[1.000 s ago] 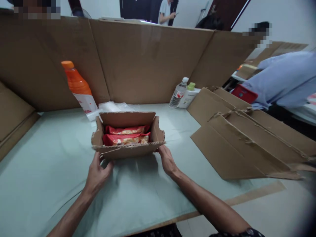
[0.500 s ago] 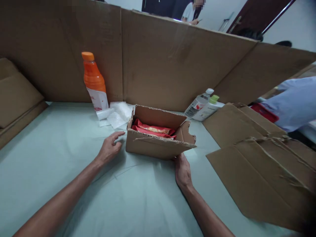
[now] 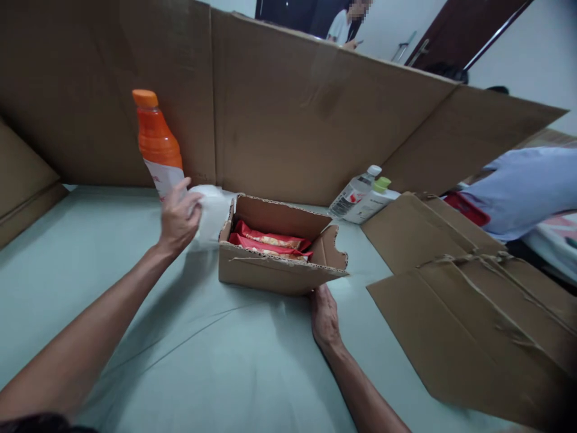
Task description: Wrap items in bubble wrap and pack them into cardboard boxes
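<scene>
My left hand (image 3: 179, 218) is closed on the left edge of some white, translucent bubble wrap (image 3: 211, 210), lifted and blurred by motion. Close behind that hand an orange-capped bottle of orange drink (image 3: 158, 141) leans on the cardboard wall. An open cardboard box (image 3: 265, 278) with torn edges stands just to the right. Inside it lie red snack packets (image 3: 270, 240). Down at the box's front right corner, my right hand (image 3: 325, 317) grips it from below the flap, its fingertips partly hidden.
A clear water bottle (image 3: 356, 191) and a white bottle with a green cap (image 3: 375, 201) lean at the back right. Flattened cardboard (image 3: 469, 325) covers the right side. A tall cardboard wall (image 3: 279, 114) closes off the back. Beyond it stands a person (image 3: 340, 27).
My left hand has moved up and away from beside the box and taken hold of the bubble wrap. My right hand stays at the box's corner. The camera view has shifted slightly.
</scene>
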Motion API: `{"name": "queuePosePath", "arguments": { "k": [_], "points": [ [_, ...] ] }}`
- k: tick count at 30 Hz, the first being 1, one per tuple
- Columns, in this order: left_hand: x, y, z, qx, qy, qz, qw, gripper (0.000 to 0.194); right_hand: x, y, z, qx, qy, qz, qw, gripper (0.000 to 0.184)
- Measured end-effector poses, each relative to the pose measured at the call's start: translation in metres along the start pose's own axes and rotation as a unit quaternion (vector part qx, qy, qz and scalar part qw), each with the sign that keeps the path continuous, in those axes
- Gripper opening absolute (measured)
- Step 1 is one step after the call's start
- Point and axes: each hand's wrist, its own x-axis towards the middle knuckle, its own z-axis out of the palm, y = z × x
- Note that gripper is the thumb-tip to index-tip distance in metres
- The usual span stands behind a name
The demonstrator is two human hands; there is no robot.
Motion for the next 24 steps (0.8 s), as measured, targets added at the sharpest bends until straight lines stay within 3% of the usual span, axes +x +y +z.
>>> {"name": "queuePosePath", "arguments": {
  "k": [3, 6, 9, 12, 14, 16, 18, 21, 24],
  "points": [
    [-0.04, 0.022, -0.058, -0.028, 0.099, -0.062, 0.993, 0.024, 0.001, -0.005, 0.001, 0.006, 0.021, 0.0, 1.0, 0.057],
    [-0.096, 0.049, -0.106, -0.036, 0.084, -0.156, 0.984, 0.023, 0.002, -0.011, 0.003, -0.002, 0.011, -0.001, 1.0, 0.058],
    [-0.153, 0.07, -0.135, -0.042, 0.039, -0.151, 0.987, 0.017, 0.001, -0.017, 0.007, 0.004, -0.009, -0.003, 1.0, 0.057],
    [-0.194, 0.079, -0.152, -0.055, -0.095, -0.083, 0.99, 0.011, -0.001, -0.021, 0.01, 0.029, -0.026, -0.002, 0.999, 0.055],
    [-0.211, 0.082, -0.159, -0.075, -0.193, -0.039, 0.977, 0.014, -0.002, -0.023, 0.011, 0.039, -0.035, 0.004, 0.999, 0.052],
    [-0.22, 0.085, -0.165, -0.085, -0.241, -0.021, 0.967, 0.018, -0.003, -0.028, 0.008, 0.039, -0.036, 0.006, 0.999, 0.049],
    [-0.225, 0.088, -0.17, -0.088, -0.237, -0.049, 0.966, 0.02, -0.006, -0.036, 0.0, 0.025, -0.031, 0.002, 0.999, 0.047],
    [-0.229, 0.087, -0.175, -0.097, -0.199, -0.18, 0.958, 0.025, -0.014, -0.052, -0.015, -0.011, -0.014, -0.017, 1.0, 0.046],
    [-0.231, 0.071, -0.178, -0.107, -0.097, -0.321, 0.936, 0.033, -0.032, -0.064, -0.025, -0.037, -0.006, -0.041, 0.998, 0.044]
  ]
}}
